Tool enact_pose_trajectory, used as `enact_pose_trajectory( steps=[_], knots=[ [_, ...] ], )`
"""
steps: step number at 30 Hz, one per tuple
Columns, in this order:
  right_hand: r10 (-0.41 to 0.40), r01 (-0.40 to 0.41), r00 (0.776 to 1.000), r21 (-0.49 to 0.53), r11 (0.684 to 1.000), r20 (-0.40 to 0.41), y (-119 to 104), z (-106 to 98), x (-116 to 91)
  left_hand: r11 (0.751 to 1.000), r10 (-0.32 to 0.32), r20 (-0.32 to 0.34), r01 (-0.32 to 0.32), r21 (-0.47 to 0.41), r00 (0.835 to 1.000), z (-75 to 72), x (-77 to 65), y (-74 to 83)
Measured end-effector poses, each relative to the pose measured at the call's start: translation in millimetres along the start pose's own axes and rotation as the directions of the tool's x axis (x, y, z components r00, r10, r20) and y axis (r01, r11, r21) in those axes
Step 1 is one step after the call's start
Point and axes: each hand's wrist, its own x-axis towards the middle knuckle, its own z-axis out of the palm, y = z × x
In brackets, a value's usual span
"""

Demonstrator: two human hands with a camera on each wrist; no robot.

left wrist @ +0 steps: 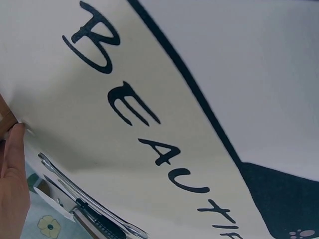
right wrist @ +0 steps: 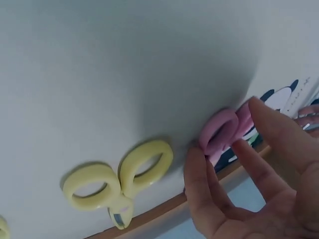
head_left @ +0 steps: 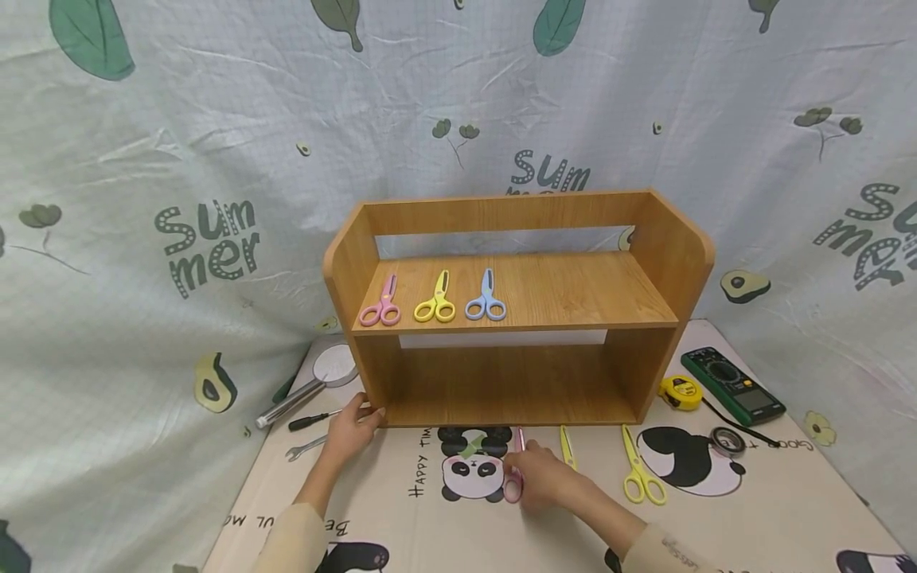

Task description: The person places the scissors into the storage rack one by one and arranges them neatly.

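My right hand (head_left: 540,475) pinches the handle loops of pink scissors (head_left: 513,487) on the table, their blades pointing toward the shelf. In the right wrist view, thumb and fingers surround those pink loops (right wrist: 219,130). Just right of this hand lie yellow scissors (head_left: 568,447), partly hidden by it in the head view. Another yellow pair (head_left: 633,458) lies farther right. My left hand (head_left: 351,434) touches the lower left corner of the wooden shelf (head_left: 494,419) with extended fingers. On the upper board lie pink scissors (head_left: 389,294), yellow scissors (head_left: 442,288) and blue scissors (head_left: 488,288), side by side.
Left of the shelf lie a magnifying glass (head_left: 334,366), a black-handled screwdriver (head_left: 306,422) and a wrench (head_left: 304,449). On the right are a yellow tape measure (head_left: 680,392), a green multimeter (head_left: 734,386) and a roll of black tape (head_left: 727,440). A printed curtain hangs behind.
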Motion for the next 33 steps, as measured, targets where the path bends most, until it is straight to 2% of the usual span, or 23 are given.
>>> enact_pose_trajectory(
  steps=[6,12,33],
  knots=[
    [-0.003,0.001,0.999,-0.032,0.999,-0.040,-2,6,3,1.000,0.003,0.001,-0.003,0.010,1.000,0.2,-0.2,-2.2],
    [-0.004,0.002,0.999,-0.049,0.999,-0.043,-2,7,5,1.000,0.002,-0.002,-0.002,0.010,1.000,0.0,0.4,-1.3],
    [-0.029,0.030,0.998,0.027,0.999,-0.050,8,5,9,1.000,0.005,0.002,-0.005,-0.011,1.000,-0.1,-0.6,-0.2]
  ],
)
